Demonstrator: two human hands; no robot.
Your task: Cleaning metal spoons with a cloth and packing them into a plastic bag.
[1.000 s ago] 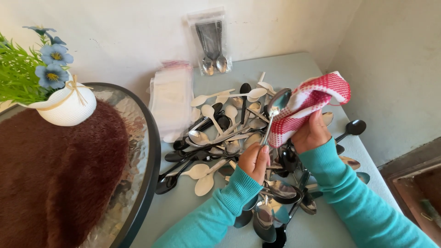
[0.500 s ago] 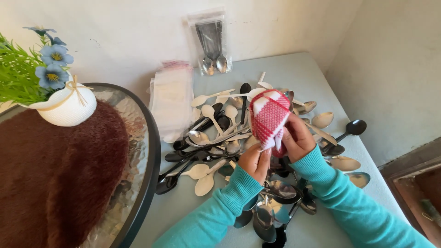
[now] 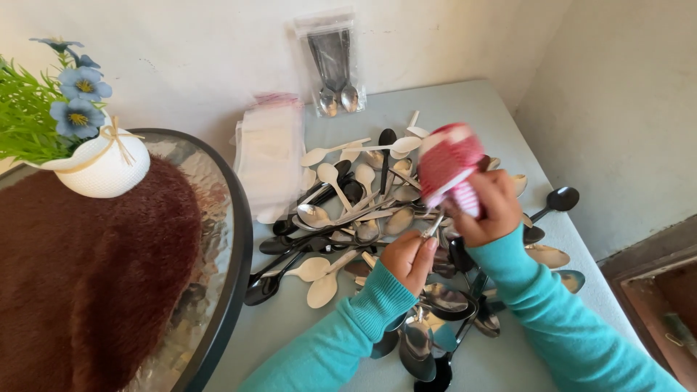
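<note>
Your right hand [image 3: 488, 207] grips a red-and-white checked cloth [image 3: 449, 163], bunched and blurred, above the spoon pile [image 3: 363, 210] on the grey table [image 3: 465, 101]. Your left hand [image 3: 408, 258] pinches a metal spoon handle [image 3: 433, 226], its upper end hidden in the cloth. Clear bags [image 3: 270, 163] lie left of the pile; a bagged spoon pair [image 3: 335, 65] leans on the wall.

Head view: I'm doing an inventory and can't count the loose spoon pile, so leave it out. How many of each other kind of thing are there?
Spoons in the clear bag: 2
Blue flowers: 3
White pot: 1
Red-and-white cloth: 1
Stack of clear bags: 1
Total: 8
</note>
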